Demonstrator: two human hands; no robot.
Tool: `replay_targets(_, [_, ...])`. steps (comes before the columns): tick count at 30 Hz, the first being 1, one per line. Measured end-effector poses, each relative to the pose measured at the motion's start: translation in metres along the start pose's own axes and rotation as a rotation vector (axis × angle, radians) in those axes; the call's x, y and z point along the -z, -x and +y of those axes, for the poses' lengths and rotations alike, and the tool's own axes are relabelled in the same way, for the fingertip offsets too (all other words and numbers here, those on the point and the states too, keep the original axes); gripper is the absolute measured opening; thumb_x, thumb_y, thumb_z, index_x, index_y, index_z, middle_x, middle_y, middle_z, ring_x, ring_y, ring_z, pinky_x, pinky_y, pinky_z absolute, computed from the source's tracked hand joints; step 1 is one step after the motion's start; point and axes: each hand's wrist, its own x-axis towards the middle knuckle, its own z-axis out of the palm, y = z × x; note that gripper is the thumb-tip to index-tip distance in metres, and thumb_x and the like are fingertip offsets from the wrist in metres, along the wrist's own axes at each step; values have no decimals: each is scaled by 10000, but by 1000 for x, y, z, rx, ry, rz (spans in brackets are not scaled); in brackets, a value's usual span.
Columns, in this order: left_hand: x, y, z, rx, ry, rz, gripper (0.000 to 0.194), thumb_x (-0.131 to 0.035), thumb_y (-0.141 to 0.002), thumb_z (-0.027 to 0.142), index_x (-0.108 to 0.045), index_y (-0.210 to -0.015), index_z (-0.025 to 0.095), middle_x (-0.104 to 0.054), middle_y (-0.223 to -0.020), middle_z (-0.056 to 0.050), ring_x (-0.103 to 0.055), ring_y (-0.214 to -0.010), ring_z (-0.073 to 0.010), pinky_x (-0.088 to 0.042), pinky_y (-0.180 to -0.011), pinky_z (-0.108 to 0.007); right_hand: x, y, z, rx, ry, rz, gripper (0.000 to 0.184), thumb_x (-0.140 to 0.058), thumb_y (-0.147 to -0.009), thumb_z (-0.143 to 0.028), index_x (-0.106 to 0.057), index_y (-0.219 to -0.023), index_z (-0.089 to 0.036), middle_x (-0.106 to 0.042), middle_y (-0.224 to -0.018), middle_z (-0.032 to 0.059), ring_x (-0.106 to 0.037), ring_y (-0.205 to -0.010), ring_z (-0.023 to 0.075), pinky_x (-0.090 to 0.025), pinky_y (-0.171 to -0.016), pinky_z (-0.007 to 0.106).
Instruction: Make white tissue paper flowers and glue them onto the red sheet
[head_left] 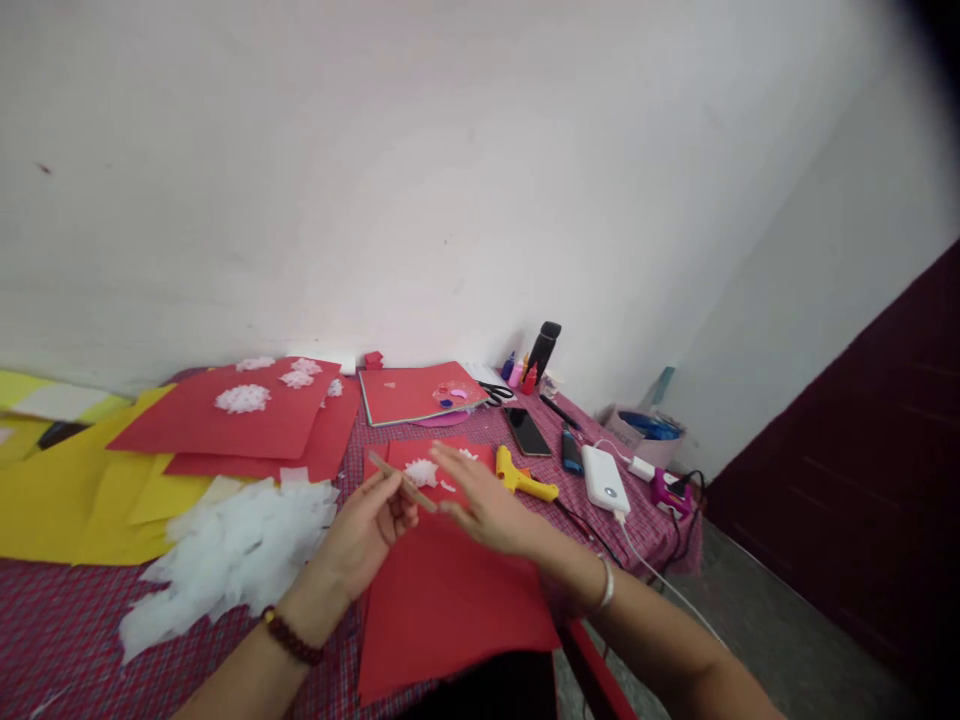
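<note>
My left hand is closed on a flat wooden stick, tilted over a red paper sheet. Beside the stick's lower end my right hand is open, its fingers stretched out; whether it touches the stick I cannot tell. White crumpled tufts sit on the red sheet behind my hands. To the left lies a heap of white tissue-like pieces. A yellow glue gun rests just past my right hand.
Red sheets with white tufts lie on yellow paper at left. Behind are a red board, black scissors, paint bottles and a dark bottle. A phone, white power bank and cables stand at right.
</note>
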Motion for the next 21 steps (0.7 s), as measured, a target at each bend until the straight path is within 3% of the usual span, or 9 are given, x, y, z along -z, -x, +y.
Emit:
replay_targets(2, [4,-3,13,-28,40,75,144,-588,-768,198,-572,-640,135,-620,-626,-7,-574,-546,-100,-494,-534,-213,12,12,27,-171,89,47,639,-475,-852,-233,-229,-1440,-180,-364,-1433,143,-354,-1307,235,-311,-1056,443])
replay_targets(5, [9,-5,25,-51,46,187,143,-552,-741,176,-524,-605,140,-610,-598,-8,-570,-520,-101,-489,-526,-214,27,35,70,-438,201,23,542,-516,-794,-198,-435,-1328,-150,-514,-1298,168,-480,-1197,289,-371,-1001,477])
replay_targets(8, [10,-5,24,-62,-45,170,81,-582,-709,198,-532,-677,142,-610,-604,-3,-576,-518,-106,-476,-507,-212,32,55,83,-500,224,43,401,-509,-799,-192,-560,-1192,-134,-570,-1222,167,-519,-1145,293,-391,-983,468])
replay_targets(10, [10,-4,19,-65,-122,136,103,-601,-679,194,-532,-743,152,-595,-602,17,-572,-521,-104,-469,-502,-209,29,66,66,-475,170,74,328,-459,-844,-200,-588,-1143,-162,-601,-1174,130,-536,-1116,257,-406,-968,447])
replay_targets(12, [11,-4,14,-69,-198,145,135,-590,-650,169,-518,-764,163,-541,-551,52,-505,-448,-74,-410,-436,-175,25,75,33,-448,92,36,319,-447,-868,-218,-585,-1150,-160,-599,-1173,123,-532,-1117,235,-398,-977,430])
replay_targets(14, [14,-5,10,-75,-278,171,128,-570,-638,158,-508,-750,166,-465,-490,83,-378,-359,-38,-289,-355,-145,22,82,-5,-393,25,-62,446,-509,-861,-314,-494,-1280,-165,-518,-1293,136,-453,-1212,241,-343,-1028,435])
replay_targets(16, [16,-7,9,-73,-354,176,109,-568,-645,171,-507,-735,164,-403,-452,99,-276,-321,-22,-189,-324,-145,19,86,-36,-277,-54,-241,679,-619,-778,-429,-388,-1377,-209,-410,-1403,126,-366,-1285,260,-303,-1056,440])
replay_targets(18, [17,-8,10,-68,-405,171,108,-580,-658,196,-515,-738,163,-380,-440,103,-250,-319,-18,-163,-326,-147,14,88,-52,-208,-64,-337,776,-673,-715,-476,-370,-1391,-245,-363,-1442,104,-325,-1311,279,-242,-1082,476])
replay_targets(21, [17,-9,16,-84,-432,178,123,-590,-661,205,-525,-756,163,-386,-448,99,-250,-328,-18,-153,-333,-147,4,92,-55,-201,-48,-367,640,-596,-806,-419,-386,-1384,-242,-366,-1447,90,-323,-1318,251,-215,-1095,474])
